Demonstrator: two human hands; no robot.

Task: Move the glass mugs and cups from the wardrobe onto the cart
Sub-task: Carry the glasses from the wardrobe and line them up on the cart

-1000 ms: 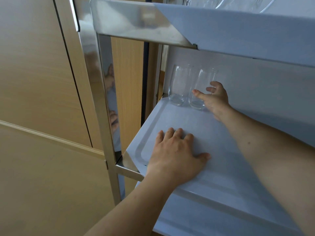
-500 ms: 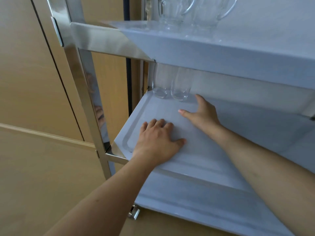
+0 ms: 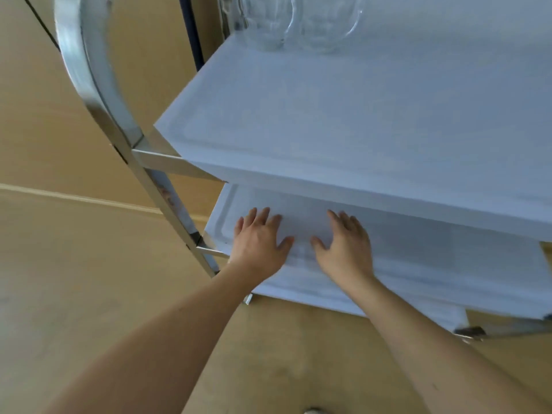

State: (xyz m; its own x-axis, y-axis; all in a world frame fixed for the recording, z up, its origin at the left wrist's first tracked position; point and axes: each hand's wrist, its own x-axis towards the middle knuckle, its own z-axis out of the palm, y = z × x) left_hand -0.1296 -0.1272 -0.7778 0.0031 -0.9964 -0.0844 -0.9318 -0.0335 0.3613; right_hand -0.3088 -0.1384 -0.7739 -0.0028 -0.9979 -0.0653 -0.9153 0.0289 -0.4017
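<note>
Two glass mugs (image 3: 295,20) stand side by side at the far edge of the cart's (image 3: 98,94) upper shelf (image 3: 343,121). On the lower shelf (image 3: 418,258), the left hand (image 3: 258,242) and right hand (image 3: 345,246) lie flat with fingers spread, just beside each other, holding nothing.

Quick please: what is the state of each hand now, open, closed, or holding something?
Left hand: open, fingers flat on the white lower shelf of the cart, holding nothing.
Right hand: open, flat on the same shelf, holding nothing.
</note>
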